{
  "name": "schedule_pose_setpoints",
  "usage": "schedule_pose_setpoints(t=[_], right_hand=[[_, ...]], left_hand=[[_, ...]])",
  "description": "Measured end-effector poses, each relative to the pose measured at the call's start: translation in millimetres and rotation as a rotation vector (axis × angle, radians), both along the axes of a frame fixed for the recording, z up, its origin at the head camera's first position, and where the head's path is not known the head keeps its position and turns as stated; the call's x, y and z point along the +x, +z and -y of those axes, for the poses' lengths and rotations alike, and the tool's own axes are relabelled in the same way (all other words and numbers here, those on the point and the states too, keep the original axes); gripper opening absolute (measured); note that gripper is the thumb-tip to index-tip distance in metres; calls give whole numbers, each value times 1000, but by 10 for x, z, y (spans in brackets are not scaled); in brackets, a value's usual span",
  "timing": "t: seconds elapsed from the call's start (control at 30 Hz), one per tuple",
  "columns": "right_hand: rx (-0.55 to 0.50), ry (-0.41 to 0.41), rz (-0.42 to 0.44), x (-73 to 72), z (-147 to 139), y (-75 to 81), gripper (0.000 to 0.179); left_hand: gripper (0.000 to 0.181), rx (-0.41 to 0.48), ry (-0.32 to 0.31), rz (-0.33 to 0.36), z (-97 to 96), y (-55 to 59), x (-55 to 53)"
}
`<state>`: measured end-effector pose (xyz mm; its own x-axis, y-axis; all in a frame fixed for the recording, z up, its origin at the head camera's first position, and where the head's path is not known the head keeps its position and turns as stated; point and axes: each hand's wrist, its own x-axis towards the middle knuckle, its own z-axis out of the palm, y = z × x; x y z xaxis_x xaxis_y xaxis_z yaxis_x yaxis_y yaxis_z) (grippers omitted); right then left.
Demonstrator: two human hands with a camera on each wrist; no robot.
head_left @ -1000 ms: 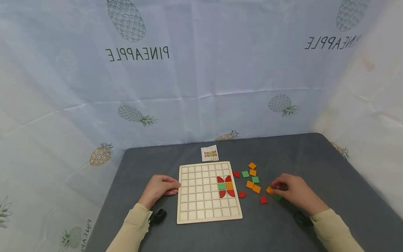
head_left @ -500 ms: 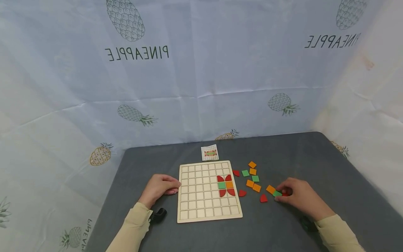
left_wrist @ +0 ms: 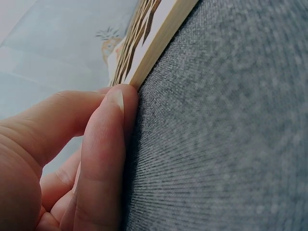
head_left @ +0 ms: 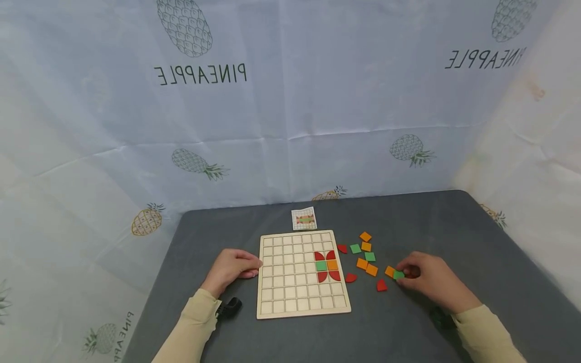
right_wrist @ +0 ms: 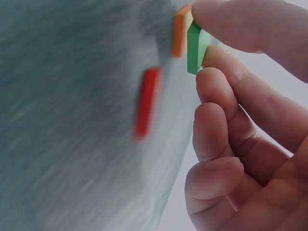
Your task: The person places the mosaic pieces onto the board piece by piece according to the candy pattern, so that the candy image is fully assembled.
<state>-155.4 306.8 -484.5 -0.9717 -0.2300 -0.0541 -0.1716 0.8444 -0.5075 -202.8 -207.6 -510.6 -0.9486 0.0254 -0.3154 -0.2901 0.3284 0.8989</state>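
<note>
My left hand [head_left: 230, 268] pinches the left edge of a wooden grid board [head_left: 301, 292]; thumb [left_wrist: 101, 159] and forefinger meet at that edge in the left wrist view. On the board's right side sit red quarter-round tiles [head_left: 334, 276] above and below a green square [head_left: 321, 265] and an orange square [head_left: 332, 264]. Right of the board, my right hand [head_left: 436, 280] pinches a green tile [right_wrist: 193, 48] between thumb and forefinger, other fingers curled. An orange tile [head_left: 390, 271] lies right beside it. A red tile [right_wrist: 148, 103] shows blurred in the right wrist view.
Several loose orange, green and red tiles, including an orange tile [head_left: 371, 270] and a red tile [head_left: 381, 286], lie between the board and my right hand. A pattern card [head_left: 303, 226] lies behind the board on the grey table [head_left: 227, 222]. A pineapple-print curtain [head_left: 272, 101] surrounds the table.
My right hand first moved slightly right, away from the orange tile, and now pinches the green tile. A red tile glimpsed by its fingers is now hidden. The left hand stays at the board.
</note>
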Motion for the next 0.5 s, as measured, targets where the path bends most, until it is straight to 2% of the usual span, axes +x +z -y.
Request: schedule_pose_setpoints(t=[0.2,0.5], right_hand=[[-60,69,-37,-196,332,25,18],[-160,150,-30,-513,1114,83,19]], left_hand=[[25,-18,1,-6,-3,-4,20],[25,-20,0,-13,-8,-33,20]])
